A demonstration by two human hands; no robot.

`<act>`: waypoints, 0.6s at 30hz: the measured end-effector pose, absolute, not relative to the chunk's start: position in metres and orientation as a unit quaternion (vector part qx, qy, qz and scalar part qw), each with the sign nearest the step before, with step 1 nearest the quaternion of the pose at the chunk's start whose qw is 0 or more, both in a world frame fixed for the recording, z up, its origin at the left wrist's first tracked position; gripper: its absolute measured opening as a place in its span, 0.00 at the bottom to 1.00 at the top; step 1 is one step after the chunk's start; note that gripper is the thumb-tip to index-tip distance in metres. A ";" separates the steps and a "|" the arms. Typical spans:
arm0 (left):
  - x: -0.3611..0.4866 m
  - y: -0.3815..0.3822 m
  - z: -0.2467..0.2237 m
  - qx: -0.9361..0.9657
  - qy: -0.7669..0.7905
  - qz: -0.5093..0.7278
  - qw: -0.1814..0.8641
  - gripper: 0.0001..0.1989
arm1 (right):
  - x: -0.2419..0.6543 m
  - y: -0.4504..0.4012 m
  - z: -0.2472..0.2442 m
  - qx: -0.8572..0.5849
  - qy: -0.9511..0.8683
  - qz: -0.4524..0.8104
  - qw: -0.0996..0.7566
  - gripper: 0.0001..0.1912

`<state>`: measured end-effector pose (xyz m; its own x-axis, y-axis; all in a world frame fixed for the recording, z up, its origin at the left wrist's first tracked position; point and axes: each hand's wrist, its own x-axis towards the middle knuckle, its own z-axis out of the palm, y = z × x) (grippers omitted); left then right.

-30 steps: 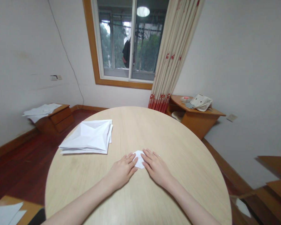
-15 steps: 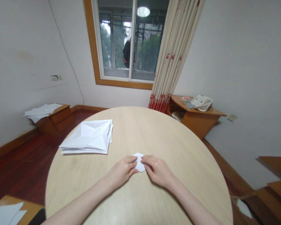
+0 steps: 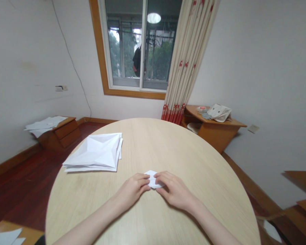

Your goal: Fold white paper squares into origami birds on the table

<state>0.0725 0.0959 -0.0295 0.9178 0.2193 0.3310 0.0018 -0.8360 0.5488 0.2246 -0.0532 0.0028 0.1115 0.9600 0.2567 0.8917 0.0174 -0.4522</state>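
- Lower centre: the left hand and right hand curl narrowly, fingers touching the folded paper between them.
- Left of centre: a stack of creased sheets.

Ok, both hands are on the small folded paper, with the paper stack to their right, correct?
Not quite: the left hand and right hand are on the small folded paper, but the head view shows the paper stack to their left.
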 end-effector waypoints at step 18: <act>0.076 0.089 -0.030 0.913 0.096 0.244 0.312 0.07 | 0.216 -0.038 -0.016 -0.748 -0.598 0.023 0.287 0.05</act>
